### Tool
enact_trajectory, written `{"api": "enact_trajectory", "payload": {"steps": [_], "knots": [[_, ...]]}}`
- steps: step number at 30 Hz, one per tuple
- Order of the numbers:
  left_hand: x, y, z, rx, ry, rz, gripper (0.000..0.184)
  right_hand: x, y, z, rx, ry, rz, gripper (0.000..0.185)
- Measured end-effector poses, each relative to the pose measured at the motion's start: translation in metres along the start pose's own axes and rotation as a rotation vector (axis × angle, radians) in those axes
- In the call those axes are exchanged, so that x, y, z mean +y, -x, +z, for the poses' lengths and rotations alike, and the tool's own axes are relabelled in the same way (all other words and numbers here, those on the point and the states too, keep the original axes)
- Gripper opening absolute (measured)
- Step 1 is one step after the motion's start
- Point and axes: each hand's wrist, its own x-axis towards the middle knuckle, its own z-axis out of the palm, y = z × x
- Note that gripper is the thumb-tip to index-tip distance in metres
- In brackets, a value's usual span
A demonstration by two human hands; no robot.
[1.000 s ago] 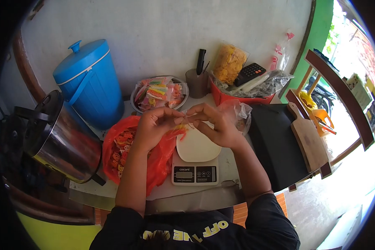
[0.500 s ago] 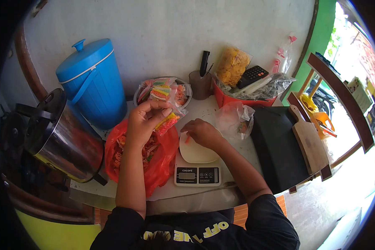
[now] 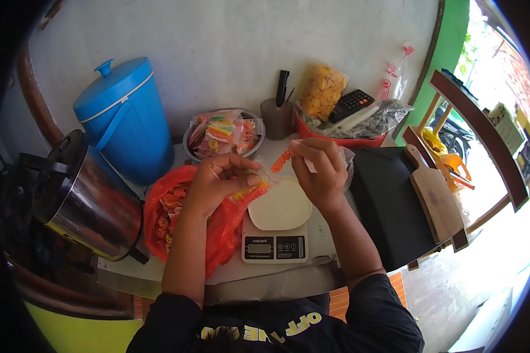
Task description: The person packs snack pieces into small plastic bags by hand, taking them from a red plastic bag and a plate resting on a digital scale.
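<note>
Head view, left hand: you are pinching a small clear packet [image 3: 250, 191] between the thumb and fingers of your left hand [image 3: 221, 181], holding it over the left side of the scale's white plate [image 3: 281, 209].
Packet: it is tilting, with yellow and red pieces showing inside.
Right hand: you are gripping one orange-red snack piece [image 3: 281, 162] by its upper end in the fingertips of your right hand [image 3: 324, 169].
Snack piece: it is slanting down toward the packet, near its top; whether they are touching, you cannot tell.
Scale: the scale [image 3: 275, 257] is standing below your hands.
Red bag: the red plastic bag [image 3: 225, 242] is lying open left of the scale, holding more pieces, partly hidden behind your left forearm.
Bowl: the metal bowl [image 3: 186, 141] is holding packets beyond your left hand.
</note>
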Motion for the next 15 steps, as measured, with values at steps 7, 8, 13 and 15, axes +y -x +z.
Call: {"api": "enact_trajectory", "payload": {"steps": [7, 8, 13, 15], "knots": [[-0.001, 0.002, 0.004, -0.053, 0.079, -0.072, 0.025, 0.003, 0.001, -0.009, -0.098, 0.133, -0.255, 0.034], [-0.001, 0.002, 0.003, -0.046, 0.074, -0.056, 0.025, 0.003, 0.001, -0.009, -0.09, 0.141, -0.254, 0.033], [0.007, 0.004, 0.002, -0.017, 0.031, -0.023, 0.023, 0.001, 0.007, -0.008, -0.113, 0.143, -0.24, 0.032], [0.007, 0.003, 0.007, 0.0, 0.013, -0.043, 0.021, -0.006, 0.006, -0.007, -0.135, 0.113, -0.239, 0.031]]}}
